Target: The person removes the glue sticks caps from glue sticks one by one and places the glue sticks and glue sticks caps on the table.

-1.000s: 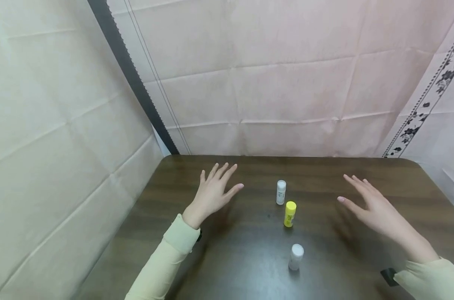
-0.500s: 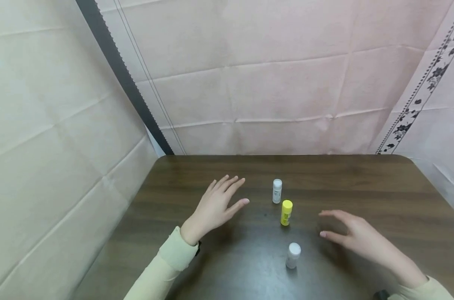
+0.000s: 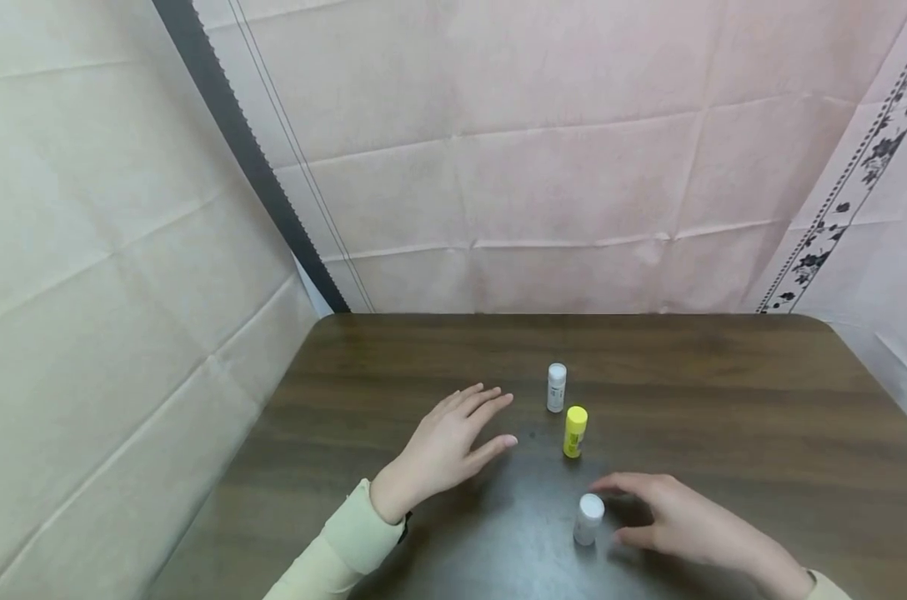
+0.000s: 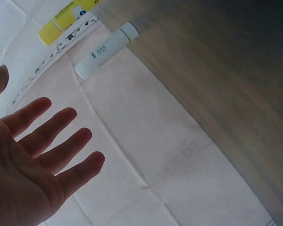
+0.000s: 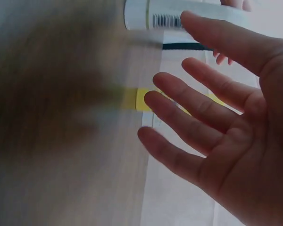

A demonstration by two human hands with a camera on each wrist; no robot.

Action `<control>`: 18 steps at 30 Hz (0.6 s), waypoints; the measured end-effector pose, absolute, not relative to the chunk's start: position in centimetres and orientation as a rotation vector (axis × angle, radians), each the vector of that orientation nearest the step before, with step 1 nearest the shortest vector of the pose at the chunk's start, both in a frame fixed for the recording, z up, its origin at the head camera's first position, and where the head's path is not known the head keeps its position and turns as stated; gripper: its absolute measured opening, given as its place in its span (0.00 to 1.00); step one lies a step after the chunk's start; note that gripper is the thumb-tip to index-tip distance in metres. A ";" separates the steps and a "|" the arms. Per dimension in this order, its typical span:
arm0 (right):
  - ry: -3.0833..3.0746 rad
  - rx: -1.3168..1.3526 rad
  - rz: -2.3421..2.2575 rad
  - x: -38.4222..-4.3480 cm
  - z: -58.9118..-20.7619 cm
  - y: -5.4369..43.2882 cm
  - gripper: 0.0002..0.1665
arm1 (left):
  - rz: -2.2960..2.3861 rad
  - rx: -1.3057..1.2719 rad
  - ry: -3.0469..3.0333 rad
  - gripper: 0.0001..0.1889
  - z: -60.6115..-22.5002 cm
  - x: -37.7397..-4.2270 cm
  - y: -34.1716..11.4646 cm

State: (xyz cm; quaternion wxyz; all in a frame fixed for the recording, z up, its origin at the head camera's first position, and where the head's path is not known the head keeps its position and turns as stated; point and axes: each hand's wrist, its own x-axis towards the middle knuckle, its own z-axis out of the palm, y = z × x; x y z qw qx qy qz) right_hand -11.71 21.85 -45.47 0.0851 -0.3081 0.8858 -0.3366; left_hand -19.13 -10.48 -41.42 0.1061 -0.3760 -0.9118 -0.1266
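Observation:
Three glue sticks stand upright on the dark table. The nearest white glue stick is just beside my right hand, whose thumb and fingers are spread apart and do not grip it. In the right wrist view this stick's barcode label shows behind the thumb. Farther back are a yellow glue stick and a second white glue stick. Left of them my left hand hovers above the table with fingers extended, holding nothing. Its palm and the back two sticks appear in the left wrist view.
The brown wooden table has rounded far corners. Pale creased cloth hangs behind it, and more cloth runs along the left side. A floral border decorates the cloth at the right.
My right hand has come left and nearer, down to the closest white glue stick. My left hand has drifted slightly right and nearer. The glue sticks stay in place.

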 end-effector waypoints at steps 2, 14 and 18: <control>2.597 -0.901 -1.031 -11.7 -45.7 21.4 0.27 | -0.365 -1.114 -2.697 0.32 -41.5 -18.8 -10.5; 2.525 -1.027 -1.124 -12.0 -47.2 19.8 0.14 | -0.388 -1.158 -2.681 0.29 -42.3 -18.3 -10.6; 2.501 -1.056 -1.163 -12.0 -47.5 19.6 0.09 | -0.384 -1.158 -2.692 0.28 -42.5 -18.3 -10.7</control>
